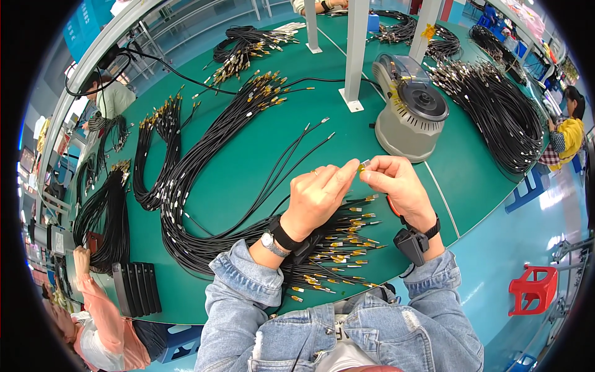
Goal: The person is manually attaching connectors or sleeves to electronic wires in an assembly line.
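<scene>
My left hand (pixel 319 195) and my right hand (pixel 400 183) meet above the green table. Between their pinched fingertips is a small silver connector with yellow tape (pixel 364 166), the end of a cable. The fingers cover most of it. Below my left hand, a thick bundle of black cables (pixel 211 245) fans out into several yellow-taped ends (pixel 341 251). A tool with an orange-red handle (pixel 393 206) lies partly hidden by my right hand. Just beyond my right hand stands a round grey tape dispenser (pixel 406 133), with yellow tape strips along its edge.
More black cable bundles lie at the right (pixel 489 111), far back (pixel 251 46) and left (pixel 108 217). White metal posts (pixel 353 56) rise from the green table (pixel 248 186). Black cases (pixel 136 288) stand at the left edge, near a person in pink (pixel 108 322). A red stool (pixel 532 290) is at right.
</scene>
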A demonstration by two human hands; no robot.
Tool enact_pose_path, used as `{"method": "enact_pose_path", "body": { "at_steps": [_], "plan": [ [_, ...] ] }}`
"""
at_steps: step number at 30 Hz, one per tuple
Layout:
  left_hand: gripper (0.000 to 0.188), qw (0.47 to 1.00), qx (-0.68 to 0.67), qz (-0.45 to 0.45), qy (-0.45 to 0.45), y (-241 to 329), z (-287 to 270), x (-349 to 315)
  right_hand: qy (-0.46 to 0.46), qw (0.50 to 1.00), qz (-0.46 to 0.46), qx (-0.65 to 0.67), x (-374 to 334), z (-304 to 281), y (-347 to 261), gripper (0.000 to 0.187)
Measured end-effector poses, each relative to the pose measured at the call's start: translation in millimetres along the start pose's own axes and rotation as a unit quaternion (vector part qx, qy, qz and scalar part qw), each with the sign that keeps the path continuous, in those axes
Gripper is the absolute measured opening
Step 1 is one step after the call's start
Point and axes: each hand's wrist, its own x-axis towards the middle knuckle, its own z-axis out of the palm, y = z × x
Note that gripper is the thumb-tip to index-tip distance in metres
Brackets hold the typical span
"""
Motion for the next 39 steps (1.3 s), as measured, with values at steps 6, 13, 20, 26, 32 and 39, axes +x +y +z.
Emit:
{"method": "enact_pose_path", "body": {
  "at_steps": [6,13,20,26,32,39],
  "plan": [
    [0.039,0.999,0.009,0.005,-0.033,2,-4,1,-0.003,1.000,0.009,-0.002,0,-1,1,0.011],
    [0.039,0.999,0.009,0.004,-0.036,1,-5,0,-0.010,1.000,0.016,-0.002,1,-2,0,0.011],
    [0.036,1.000,0.008,-0.016,-0.019,2,-4,-1,0.009,1.000,0.010,-0.010,-1,2,-1,0.010],
    [0.029,1.000,0.002,-0.008,0.005,1,-1,-1,0.009,1.000,0.010,-0.013,-1,3,-1,0.010],
    [0.021,0.997,-0.056,-0.054,0.005,8,-2,1,0.004,1.000,0.011,-0.013,0,1,1,0.010],
    [0.007,0.970,-0.165,-0.177,-0.023,13,0,0,0.010,1.000,-0.022,-0.017,3,2,5,0.013]
  ]
}}
